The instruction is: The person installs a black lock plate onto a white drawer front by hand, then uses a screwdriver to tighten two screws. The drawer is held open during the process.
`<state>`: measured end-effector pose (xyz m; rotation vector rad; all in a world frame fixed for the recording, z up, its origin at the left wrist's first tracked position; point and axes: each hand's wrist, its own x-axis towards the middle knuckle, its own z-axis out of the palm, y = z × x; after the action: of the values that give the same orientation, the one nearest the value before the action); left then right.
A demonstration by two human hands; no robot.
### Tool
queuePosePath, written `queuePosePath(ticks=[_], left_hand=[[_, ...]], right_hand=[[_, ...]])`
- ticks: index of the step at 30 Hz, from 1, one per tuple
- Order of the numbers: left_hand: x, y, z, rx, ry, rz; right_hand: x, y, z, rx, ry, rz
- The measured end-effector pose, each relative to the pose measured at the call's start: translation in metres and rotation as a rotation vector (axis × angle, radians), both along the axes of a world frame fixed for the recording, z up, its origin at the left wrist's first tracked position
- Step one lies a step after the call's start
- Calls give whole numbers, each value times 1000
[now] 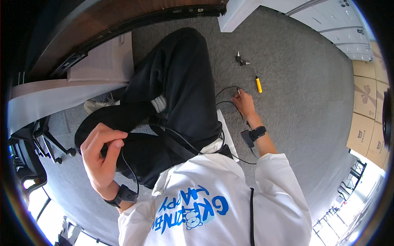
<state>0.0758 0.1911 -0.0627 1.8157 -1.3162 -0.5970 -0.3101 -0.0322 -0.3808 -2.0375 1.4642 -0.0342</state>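
I sit cross-legged on grey carpet in black trousers. My left hand (102, 153) is raised near my knee, fingers pinched on a thin black cable (128, 166) that runs down toward my wrist. My right hand (244, 102) reaches out to the floor and holds the end of another thin black cable (225, 89) that loops on the carpet. A yellow-handled screwdriver (258, 83) lies just beyond that hand. A small dark part (241, 60) lies farther out on the carpet. Both wrists wear black bands.
A cardboard box (104, 61) lies under a wooden desk edge (102, 20) at the upper left. An office chair base (45, 143) stands at left. Stacked cardboard boxes (367, 115) line the right side, white cabinets (336, 24) the upper right.
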Motion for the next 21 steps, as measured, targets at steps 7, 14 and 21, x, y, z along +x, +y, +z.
queuePosePath(ticks=[7, 14, 21], left_hand=[[-2, -2, 1, -77, 37, -16], [-20, -43, 0, -79, 136, -218], [-62, -112, 3, -136, 292, -271]], right_hand=[[7, -9, -1, -44, 56, 56], [14, -19, 62, -150, -80, -58], [64, -14, 260, -99, -392, 3]])
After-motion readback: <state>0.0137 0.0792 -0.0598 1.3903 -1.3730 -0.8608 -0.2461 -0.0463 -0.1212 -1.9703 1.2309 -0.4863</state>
